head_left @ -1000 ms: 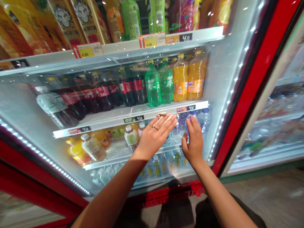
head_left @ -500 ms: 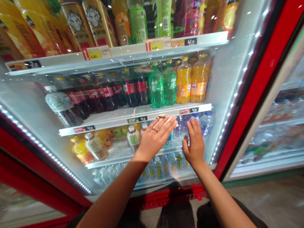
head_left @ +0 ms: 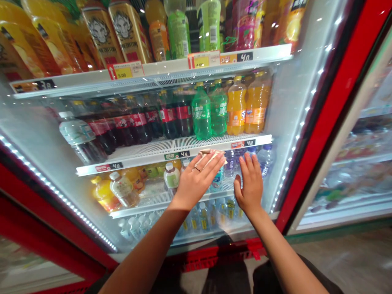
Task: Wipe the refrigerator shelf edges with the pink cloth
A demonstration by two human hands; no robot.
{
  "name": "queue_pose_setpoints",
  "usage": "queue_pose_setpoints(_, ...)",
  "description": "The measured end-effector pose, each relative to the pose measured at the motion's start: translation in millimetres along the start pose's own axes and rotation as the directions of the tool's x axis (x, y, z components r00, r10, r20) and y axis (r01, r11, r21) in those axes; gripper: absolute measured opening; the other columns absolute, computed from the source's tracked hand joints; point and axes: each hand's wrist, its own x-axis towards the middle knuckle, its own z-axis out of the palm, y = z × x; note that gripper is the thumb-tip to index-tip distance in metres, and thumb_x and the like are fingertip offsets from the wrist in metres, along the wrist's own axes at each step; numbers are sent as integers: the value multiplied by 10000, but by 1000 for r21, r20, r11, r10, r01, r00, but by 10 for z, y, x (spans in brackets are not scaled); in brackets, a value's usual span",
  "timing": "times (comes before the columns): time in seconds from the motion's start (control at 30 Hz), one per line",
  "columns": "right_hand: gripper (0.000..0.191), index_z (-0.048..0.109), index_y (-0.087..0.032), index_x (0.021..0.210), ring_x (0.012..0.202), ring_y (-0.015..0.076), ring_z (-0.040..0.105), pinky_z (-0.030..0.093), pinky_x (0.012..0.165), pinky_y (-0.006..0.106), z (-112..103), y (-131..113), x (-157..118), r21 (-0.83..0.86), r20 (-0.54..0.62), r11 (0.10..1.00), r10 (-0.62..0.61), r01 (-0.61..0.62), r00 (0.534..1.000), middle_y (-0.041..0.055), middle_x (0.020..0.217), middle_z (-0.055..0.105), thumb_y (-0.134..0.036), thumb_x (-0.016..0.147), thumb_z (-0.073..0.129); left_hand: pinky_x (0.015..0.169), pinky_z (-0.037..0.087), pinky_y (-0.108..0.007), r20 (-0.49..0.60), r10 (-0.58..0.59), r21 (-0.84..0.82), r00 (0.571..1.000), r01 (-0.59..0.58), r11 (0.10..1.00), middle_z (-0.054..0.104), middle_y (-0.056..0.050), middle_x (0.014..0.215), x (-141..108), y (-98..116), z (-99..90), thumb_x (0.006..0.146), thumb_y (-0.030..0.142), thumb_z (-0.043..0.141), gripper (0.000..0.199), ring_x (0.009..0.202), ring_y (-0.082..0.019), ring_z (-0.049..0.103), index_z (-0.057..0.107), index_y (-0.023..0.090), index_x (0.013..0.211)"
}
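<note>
My left hand (head_left: pixel 196 175), with a ring on one finger, lies flat over a pale folded cloth (head_left: pixel 210 157). It presses the cloth against the glass front of a drinks fridge, just below the price strip of the middle shelf (head_left: pixel 141 153). Part of the cloth is hidden under the palm. To the right, my right hand (head_left: pixel 249 183) rests flat with fingers stretched and thumb apart, apparently touching the glass; nothing is in it. Behind the hands, through the glass, stand green soda bottles (head_left: pixel 201 112), orange soda bottles (head_left: pixel 236 106) and a blue-capped bottle (head_left: pixel 266 159).
Red door frames (head_left: pixel 324 106) border the glass on both sides. Cola bottles (head_left: pixel 168 116) fill the middle shelf; gold cans (head_left: pixel 127 28) and juice bottles stand above. Small water bottles (head_left: pixel 203 214) line the bottom. Another fridge (head_left: pixel 352 171) is at the right, beside grey floor (head_left: pixel 346 253).
My left hand and the cloth have shifted slightly left and down. The right hand stays nearly in place, its fingers a little to the left. The view has moved slightly.
</note>
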Motion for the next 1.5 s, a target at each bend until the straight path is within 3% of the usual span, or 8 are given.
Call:
queue_pose_setpoints(0.2,863,119,-347,1763,1696,294,241,371,1340,593,23,-5,-8,-15,25,1000,7,-7,1000,3,1836,242,-120,1027,509,1400,282,-394,-21,-7,5,1000,7,1000,486,-1,1718,198,57,51,1072,161,558,542,1649,-193,362,533,199,1611)
queue_pose_setpoints(0.5,855,109,-333,1765,1693,295,252,368,1341,582,-1,5,-1,-33,29,999,6,-5,1000,23,1832,259,-132,1036,509,1406,255,-372,-14,26,2,1000,-26,1000,475,-1,1726,-110,6,5,1055,169,608,549,1675,-166,293,546,205,1599)
queue_pose_setpoints(0.7,862,105,-361,1764,1678,335,292,387,1317,637,10,6,-23,-19,43,999,39,-38,998,40,1823,290,-148,1029,502,1384,322,-388,0,-90,-13,996,90,996,496,0,1712,72,43,15,1062,180,600,588,1666,-179,322,492,202,1640)
queue_pose_setpoints(0.8,865,96,-360,1765,1672,348,302,385,1312,651,24,1,-31,-29,56,999,43,-41,998,52,1822,292,-155,1026,496,1375,344,-394,17,-58,-23,998,58,998,482,-17,1721,112,91,43,1056,167,594,595,1657,-187,345,491,198,1642)
queue_pose_setpoints(0.93,870,89,-358,1766,1673,336,304,381,1319,633,16,-7,-26,-30,63,999,35,-33,997,50,1823,288,-151,1028,500,1378,326,-368,6,3,-3,1000,-3,1000,481,-1,1720,-22,71,17,1062,177,595,553,1642,-171,372,532,198,1611)
queue_pose_setpoints(1.1,868,92,-361,1764,1677,315,297,370,1331,619,-4,-3,-23,-23,53,999,37,-36,998,35,1826,282,-145,1030,503,1396,274,-365,0,-12,10,1000,12,1000,516,19,1693,-164,-23,-52,1067,169,591,533,1633,-160,387,555,229,1595)
queue_pose_setpoints(1.33,858,111,-355,1764,1676,324,300,378,1320,640,25,-25,-27,-14,50,999,42,-42,998,50,1818,301,-147,1027,496,1387,299,-393,-4,-69,-1,998,69,998,491,-2,1710,9,29,-4,1074,201,594,562,1654,-185,350,505,202,1629)
queue_pose_setpoints(1.5,864,102,-362,1764,1673,323,308,381,1321,634,26,-49,-23,0,54,1000,26,-26,998,46,1817,304,-140,1025,490,1407,247,-379,-18,-1,13,1000,1,1000,495,14,1705,-151,30,-5,1062,167,597,517,1661,-168,330,575,211,1577)
